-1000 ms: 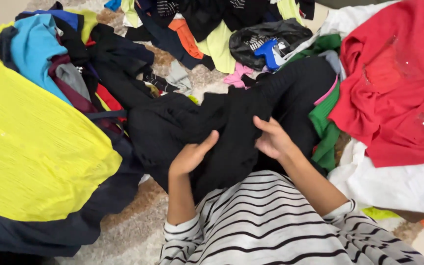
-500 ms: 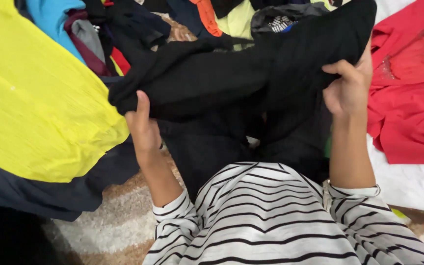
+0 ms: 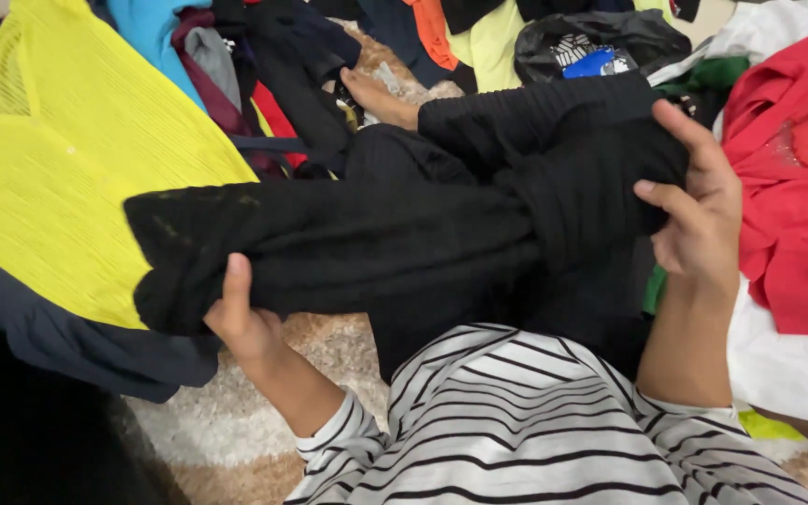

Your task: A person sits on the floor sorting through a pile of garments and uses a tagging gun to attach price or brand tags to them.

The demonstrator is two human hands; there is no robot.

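A black ribbed knit garment (image 3: 376, 238) is gripped, stretched between the left hand (image 3: 240, 318) and right hand (image 3: 699, 210); it is not yet folded flat.

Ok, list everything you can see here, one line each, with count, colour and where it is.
black garment: one, black, stretched between both hands, centre
yellow garment: one, yellow, left
red garment: one, red, right
white cloth: one, white, under the red garment
dark bag: one, black with a blue patch, top
mixed clothes heap: several, mixed colours, top
rug: one, beige and brown, underneath
striped sleeves: black and white, bottom
left hand: gripping the garment's left end
right hand: gripping its right end
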